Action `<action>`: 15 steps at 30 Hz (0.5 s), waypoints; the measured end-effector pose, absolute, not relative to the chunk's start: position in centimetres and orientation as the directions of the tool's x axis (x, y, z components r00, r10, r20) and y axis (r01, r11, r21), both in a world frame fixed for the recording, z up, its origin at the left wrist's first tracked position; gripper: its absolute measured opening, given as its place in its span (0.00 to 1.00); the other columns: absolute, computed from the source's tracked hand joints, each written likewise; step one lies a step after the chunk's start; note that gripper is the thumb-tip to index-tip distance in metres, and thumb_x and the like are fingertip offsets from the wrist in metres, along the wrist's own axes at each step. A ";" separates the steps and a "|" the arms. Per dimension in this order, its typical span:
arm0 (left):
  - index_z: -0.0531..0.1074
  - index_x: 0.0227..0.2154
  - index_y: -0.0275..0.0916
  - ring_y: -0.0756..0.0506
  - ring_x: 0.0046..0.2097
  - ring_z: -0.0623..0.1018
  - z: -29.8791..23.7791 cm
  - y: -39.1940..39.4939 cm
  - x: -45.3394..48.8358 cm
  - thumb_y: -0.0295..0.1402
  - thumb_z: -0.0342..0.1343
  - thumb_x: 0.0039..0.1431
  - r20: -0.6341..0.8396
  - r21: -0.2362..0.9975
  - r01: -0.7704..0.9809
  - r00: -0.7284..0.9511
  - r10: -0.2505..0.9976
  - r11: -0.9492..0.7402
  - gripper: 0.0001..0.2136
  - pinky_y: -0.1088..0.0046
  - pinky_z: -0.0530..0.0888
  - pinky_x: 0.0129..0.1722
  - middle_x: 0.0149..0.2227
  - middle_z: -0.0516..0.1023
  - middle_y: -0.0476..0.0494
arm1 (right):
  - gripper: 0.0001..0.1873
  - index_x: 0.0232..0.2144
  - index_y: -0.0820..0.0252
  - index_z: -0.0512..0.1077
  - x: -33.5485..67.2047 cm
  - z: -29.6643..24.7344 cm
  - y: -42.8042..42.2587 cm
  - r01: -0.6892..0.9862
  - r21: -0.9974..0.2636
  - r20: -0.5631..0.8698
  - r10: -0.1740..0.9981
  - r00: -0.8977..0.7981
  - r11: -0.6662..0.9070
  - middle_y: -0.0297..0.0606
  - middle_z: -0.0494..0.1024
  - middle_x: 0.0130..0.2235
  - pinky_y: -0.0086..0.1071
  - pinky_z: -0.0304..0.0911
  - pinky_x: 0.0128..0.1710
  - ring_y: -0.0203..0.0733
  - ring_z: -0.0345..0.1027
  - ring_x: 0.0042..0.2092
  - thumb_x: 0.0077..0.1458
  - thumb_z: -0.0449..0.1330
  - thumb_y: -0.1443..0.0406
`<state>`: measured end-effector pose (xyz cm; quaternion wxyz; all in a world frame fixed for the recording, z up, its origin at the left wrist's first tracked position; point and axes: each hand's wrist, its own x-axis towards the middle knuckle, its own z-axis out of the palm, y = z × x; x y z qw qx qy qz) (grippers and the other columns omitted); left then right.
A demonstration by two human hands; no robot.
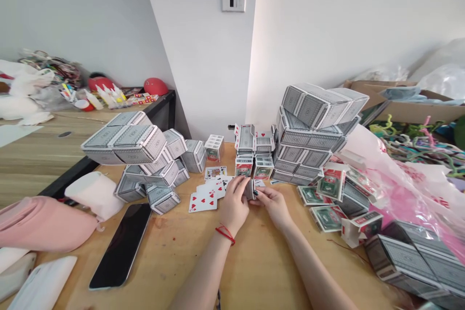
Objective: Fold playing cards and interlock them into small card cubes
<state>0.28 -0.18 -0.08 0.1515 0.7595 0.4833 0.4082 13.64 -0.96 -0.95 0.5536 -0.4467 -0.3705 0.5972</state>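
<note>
Both my hands meet over the middle of the wooden table [254, 261]. My left hand [234, 203], with a red string on its wrist, is closed around a small deck of playing cards [250, 188]. My right hand [274, 203] pinches the same deck from the right side. Loose face-up cards [205, 197], mostly red hearts, lie just left of my hands. Small card boxes [252, 155] stand directly behind the deck.
Piles of grey card boxes sit at the left [138, 155] and back right [312, 131]. Flat green cartons [329, 203] and pink plastic [399, 189] lie right. A black phone [121, 244] and a pink pouch [39, 223] lie left.
</note>
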 end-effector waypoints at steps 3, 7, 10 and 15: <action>0.60 0.50 0.43 0.46 0.54 0.62 0.0 -0.2 0.4 0.16 0.44 0.47 0.471 0.644 0.598 0.182 0.863 -0.478 0.27 0.64 0.65 0.53 0.51 0.63 0.45 | 0.14 0.32 0.59 0.75 13.6 -1.0 -0.9 -0.336 -0.940 -0.075 0.997 0.018 -0.065 0.37 0.77 0.35 0.40 0.64 0.42 0.45 0.69 0.39 0.41 0.63 0.58; 0.59 0.50 0.43 0.46 0.53 0.64 0.0 -0.2 0.5 0.17 0.46 0.47 0.494 0.636 0.598 0.170 0.853 -0.487 0.26 0.66 0.66 0.51 0.50 0.64 0.44 | 0.15 0.35 0.59 0.75 13.5 -1.2 -0.9 -0.339 -0.940 -0.029 1.000 -0.010 -0.030 0.38 0.76 0.39 0.39 0.62 0.44 0.46 0.68 0.42 0.45 0.60 0.57; 0.59 0.50 0.43 0.45 0.53 0.64 0.0 -0.2 0.5 0.17 0.47 0.47 0.502 0.625 0.603 0.176 0.847 -0.496 0.26 0.65 0.67 0.51 0.49 0.65 0.43 | 0.16 0.34 0.59 0.75 13.5 -1.4 -0.9 -0.338 -0.940 -0.040 0.999 -0.022 -0.045 0.38 0.76 0.40 0.38 0.64 0.42 0.46 0.67 0.43 0.45 0.59 0.56; 0.60 0.50 0.43 0.46 0.52 0.64 0.0 -0.2 0.7 0.17 0.47 0.46 0.503 0.621 0.595 0.195 0.842 -0.509 0.27 0.66 0.66 0.51 0.49 0.65 0.44 | 0.20 0.35 0.60 0.75 13.7 -1.5 -0.9 -0.268 -0.961 -0.065 0.998 0.006 -0.061 0.38 0.77 0.38 0.38 0.67 0.37 0.48 0.69 0.40 0.43 0.60 0.53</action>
